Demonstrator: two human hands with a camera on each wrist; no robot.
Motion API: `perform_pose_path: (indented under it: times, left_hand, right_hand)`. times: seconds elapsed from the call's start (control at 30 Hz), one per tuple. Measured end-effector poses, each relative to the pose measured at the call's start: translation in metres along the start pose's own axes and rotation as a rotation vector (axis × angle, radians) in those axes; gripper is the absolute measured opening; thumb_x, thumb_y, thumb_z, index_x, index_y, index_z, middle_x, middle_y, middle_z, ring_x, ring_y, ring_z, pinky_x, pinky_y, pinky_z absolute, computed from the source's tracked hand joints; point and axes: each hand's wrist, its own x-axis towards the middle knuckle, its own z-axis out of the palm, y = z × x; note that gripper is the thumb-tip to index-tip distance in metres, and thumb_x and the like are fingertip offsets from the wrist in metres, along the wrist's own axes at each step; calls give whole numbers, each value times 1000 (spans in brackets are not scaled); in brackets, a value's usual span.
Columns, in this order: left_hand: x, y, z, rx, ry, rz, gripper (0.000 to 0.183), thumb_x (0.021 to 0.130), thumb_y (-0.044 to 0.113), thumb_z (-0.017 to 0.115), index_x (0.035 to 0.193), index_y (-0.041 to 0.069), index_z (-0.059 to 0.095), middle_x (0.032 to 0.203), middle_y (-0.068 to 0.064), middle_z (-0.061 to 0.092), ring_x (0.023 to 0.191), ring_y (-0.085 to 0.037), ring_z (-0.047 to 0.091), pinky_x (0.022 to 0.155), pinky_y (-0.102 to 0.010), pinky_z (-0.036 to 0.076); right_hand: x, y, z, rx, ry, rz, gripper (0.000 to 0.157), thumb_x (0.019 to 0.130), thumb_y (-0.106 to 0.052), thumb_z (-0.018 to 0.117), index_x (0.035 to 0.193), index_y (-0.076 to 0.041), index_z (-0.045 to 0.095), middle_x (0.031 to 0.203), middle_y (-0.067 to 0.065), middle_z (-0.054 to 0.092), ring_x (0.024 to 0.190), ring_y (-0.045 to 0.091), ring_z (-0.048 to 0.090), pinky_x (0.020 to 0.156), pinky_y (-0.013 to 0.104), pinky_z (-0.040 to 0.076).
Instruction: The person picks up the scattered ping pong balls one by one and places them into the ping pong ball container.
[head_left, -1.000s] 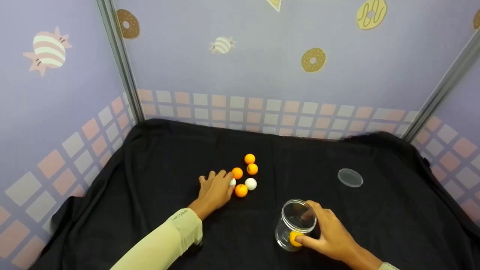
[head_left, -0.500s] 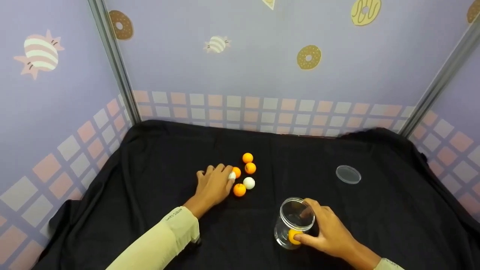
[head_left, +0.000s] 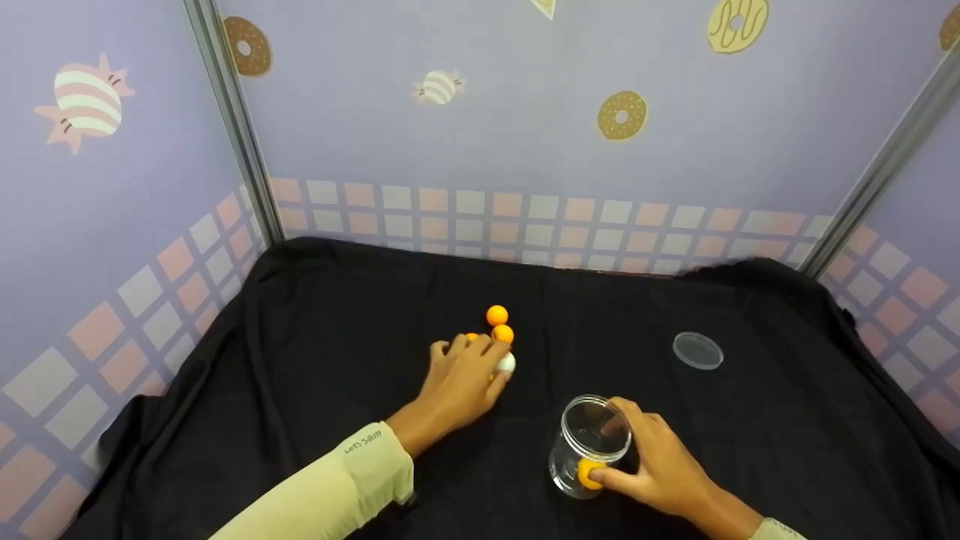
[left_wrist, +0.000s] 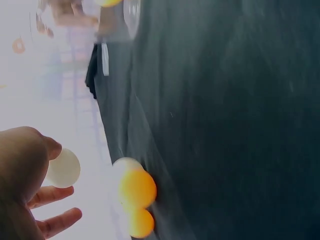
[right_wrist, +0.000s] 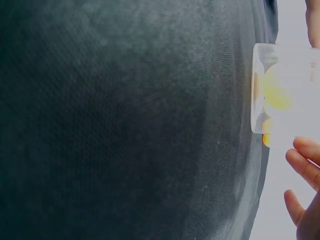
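Observation:
My left hand [head_left: 461,382] pinches a white ping-pong ball [left_wrist: 64,168] between thumb and fingers, above the cloth in the left wrist view. Beneath and beyond it lie orange ping-pong balls, one at the back [head_left: 496,315] and another just in front of it [head_left: 502,334]; the hand partly covers others. A second white ball [left_wrist: 126,164] shows behind an orange one [left_wrist: 137,188] in the left wrist view. My right hand [head_left: 660,472] grips a clear, lidless jar [head_left: 562,459] from its right side. Inside that upright jar sits one orange ball [head_left: 589,474].
A clear round lid [head_left: 698,351] lies flat on the black cloth [head_left: 615,322], to the right. Purple printed panels [head_left: 525,135] with metal corner posts [head_left: 238,127] enclose the table at the back and sides.
With the white ball in its grasp, my left hand has moved right, off its spot on the cloth and over the other balls. My right hand and the jar stay in place.

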Motion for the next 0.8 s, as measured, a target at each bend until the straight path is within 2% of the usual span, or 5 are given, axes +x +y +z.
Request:
perform_pose_path:
  times: [0.23, 0.43, 0.67, 0.8]
  left_hand:
    - [-3, 27, -13, -21, 34, 75, 33, 99, 42, 61, 128, 27, 63, 117, 6, 67, 100, -23, 62, 89, -53, 44]
    - [-4, 47, -24, -36, 47, 125, 33, 99, 44, 60, 128, 29, 63, 115, 9, 66, 104, -20, 61, 91, -50, 43]
    - [-6, 65, -32, -40, 76, 210, 32, 99, 43, 62, 127, 29, 64, 114, 9, 66, 101, -16, 62, 89, -46, 46]
    - [-7, 71, -35, -57, 59, 231, 31, 100, 43, 60, 128, 29, 64, 116, 9, 66, 102, -15, 61, 89, -46, 45]
  right_hand:
    - [0, 0, 0, -6, 9, -16, 88, 68, -58, 88, 140, -21, 54, 104, -18, 68, 94, 7, 61, 81, 40, 51]
    - [0, 1, 0, -16, -7, -21, 86, 70, -58, 87, 140, -19, 53, 106, -15, 69, 95, 7, 62, 82, 42, 52]
    - [2, 0, -1, -1, 5, -47, 86, 69, -53, 88, 138, -13, 56, 106, -14, 69, 94, 4, 62, 82, 39, 51]
    - [2, 0, 0, -13, 6, -48, 85, 70, -55, 88, 138, -16, 55, 106, -16, 68, 93, 6, 61, 80, 40, 51]
